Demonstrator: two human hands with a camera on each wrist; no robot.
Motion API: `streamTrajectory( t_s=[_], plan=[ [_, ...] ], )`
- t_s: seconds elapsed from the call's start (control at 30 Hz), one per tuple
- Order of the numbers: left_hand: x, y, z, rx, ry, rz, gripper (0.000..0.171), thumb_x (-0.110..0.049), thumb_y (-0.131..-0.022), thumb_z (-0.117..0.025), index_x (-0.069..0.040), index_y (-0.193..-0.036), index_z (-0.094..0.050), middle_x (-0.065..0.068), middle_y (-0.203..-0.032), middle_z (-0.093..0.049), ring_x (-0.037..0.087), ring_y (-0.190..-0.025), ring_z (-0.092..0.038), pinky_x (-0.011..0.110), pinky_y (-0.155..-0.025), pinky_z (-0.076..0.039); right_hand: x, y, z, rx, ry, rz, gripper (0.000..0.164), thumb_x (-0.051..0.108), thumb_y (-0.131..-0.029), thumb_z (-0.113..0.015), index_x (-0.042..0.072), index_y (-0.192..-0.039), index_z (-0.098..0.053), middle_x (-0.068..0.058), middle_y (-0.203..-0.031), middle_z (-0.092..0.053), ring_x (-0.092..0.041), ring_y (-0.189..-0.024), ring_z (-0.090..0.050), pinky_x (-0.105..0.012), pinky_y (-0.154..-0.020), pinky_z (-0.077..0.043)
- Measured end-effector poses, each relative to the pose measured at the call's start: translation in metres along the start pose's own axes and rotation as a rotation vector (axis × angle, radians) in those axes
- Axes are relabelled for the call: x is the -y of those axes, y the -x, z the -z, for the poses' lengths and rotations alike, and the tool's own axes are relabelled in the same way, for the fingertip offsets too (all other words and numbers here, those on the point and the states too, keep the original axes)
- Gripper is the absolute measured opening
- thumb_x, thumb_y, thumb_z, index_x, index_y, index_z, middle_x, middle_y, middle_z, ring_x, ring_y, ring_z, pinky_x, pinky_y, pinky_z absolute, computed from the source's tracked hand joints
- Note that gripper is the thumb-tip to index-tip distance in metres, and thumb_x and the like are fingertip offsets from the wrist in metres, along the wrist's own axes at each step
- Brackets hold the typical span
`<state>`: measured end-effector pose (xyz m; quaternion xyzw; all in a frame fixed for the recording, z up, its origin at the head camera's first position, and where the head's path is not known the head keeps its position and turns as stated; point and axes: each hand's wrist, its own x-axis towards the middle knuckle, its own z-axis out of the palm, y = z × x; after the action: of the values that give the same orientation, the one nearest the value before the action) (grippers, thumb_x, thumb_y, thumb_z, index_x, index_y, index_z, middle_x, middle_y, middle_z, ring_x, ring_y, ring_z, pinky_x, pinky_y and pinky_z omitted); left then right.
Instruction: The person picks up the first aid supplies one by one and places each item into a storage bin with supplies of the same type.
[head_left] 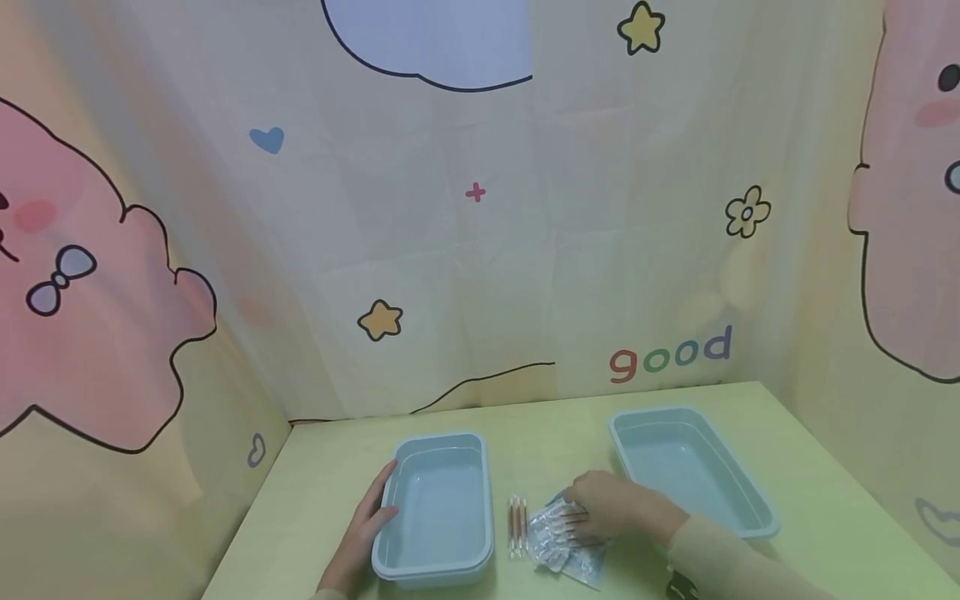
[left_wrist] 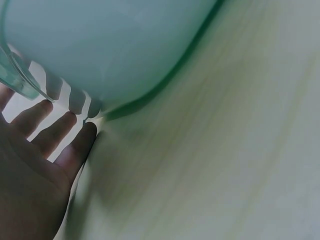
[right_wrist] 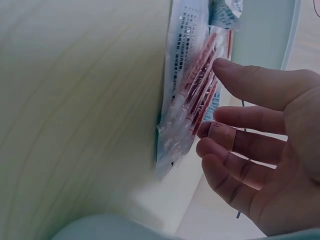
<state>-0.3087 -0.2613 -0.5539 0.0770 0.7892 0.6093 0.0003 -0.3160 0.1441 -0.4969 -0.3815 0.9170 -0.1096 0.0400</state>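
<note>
My left hand (head_left: 367, 517) holds the left side of a light blue plastic bin (head_left: 442, 575), thumb over its rim. In the left wrist view, fingertips touch the outer wall of the bin (left_wrist: 110, 50). My right hand (head_left: 600, 502) is over a clear plastic packet (head_left: 551, 537) with printed wrapping. In the right wrist view, reddish-brown sticks show inside the packet (right_wrist: 192, 100). The fingers of the right hand (right_wrist: 260, 135) are loosely bent, thumb apart from them; whether they touch the packet is unclear. Several brown-stemmed swabs with white tips (head_left: 517, 527) lie side by side between bin and packet.
A second light blue bin (head_left: 678, 425) stands at the right, partly behind my right forearm. Both bins rest on a pale yellow-green table (head_left: 337, 467). A printed cloth curtain (head_left: 450, 250) hangs behind the table and at both sides.
</note>
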Motion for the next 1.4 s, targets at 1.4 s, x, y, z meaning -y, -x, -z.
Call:
streamTrajectory(
  t_s=[1.4],
  plan=[
    [0.0028, -0.0029, 0.0021, 0.017, 0.01, 0.022, 0.062, -0.02, -0.097, -0.048, -0.03, -0.154, -0.025, 0.011, -0.163, -0.014, 0.044, -0.147, -0.015, 0.063, -0.109, -0.031, -0.0064, -0.0021, -0.001, -0.061, -0.166, 0.009, 0.003, 0.016, -0.081, -0.076, 0.014, -0.08, -0.074, 0.008, -0.077, -0.071, -0.003, -0.07, -0.063, -0.02, -0.065, -0.052]
  ],
)
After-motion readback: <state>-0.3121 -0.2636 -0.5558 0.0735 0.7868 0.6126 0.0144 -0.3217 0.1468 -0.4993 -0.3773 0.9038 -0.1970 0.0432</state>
